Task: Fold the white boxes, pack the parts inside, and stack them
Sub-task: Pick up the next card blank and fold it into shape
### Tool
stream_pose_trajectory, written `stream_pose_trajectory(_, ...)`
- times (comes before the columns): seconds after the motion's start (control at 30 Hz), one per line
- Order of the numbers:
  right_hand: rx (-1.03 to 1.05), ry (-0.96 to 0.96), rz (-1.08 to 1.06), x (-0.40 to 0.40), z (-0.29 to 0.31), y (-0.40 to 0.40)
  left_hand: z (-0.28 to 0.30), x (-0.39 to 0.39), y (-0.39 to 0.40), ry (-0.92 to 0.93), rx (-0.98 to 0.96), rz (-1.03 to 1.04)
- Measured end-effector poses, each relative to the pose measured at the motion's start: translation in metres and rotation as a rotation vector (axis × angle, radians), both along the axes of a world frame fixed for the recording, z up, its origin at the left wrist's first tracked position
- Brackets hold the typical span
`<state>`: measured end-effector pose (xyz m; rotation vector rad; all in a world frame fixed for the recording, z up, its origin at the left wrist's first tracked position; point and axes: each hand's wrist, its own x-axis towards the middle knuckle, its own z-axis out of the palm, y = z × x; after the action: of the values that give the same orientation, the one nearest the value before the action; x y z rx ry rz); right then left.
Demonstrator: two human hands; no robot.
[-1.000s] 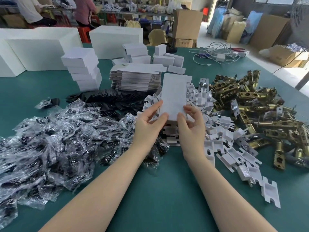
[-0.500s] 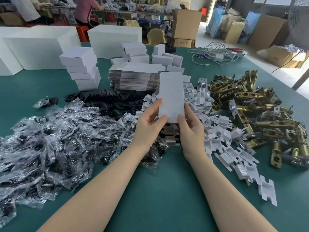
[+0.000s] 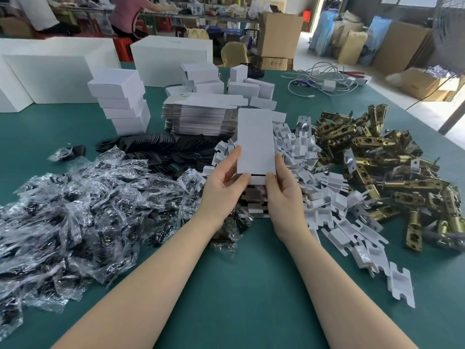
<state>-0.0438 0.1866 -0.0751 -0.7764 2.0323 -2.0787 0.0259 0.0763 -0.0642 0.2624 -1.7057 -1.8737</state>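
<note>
Your left hand and right hand pinch the near end of a flat, smooth white box blank, held upright above the green table. Crinkled clear bags lie left, brass latches right; bag contents are unclear.

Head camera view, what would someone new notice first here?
Probably the flat white cardboard box blank held up at centre by the left hand and right hand. Then the heaps on the green table: crinkly clear plastic bags on the left, shiny brass latch parts on the right.
</note>
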Motion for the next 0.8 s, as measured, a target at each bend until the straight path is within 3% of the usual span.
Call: stream_pose_trajectory(0.8,-0.027,0.004,-0.138,0.0084,0.0086,-0.0005,-0.0015,0.0003,-0.0014,-0.044,-0.149,0.055)
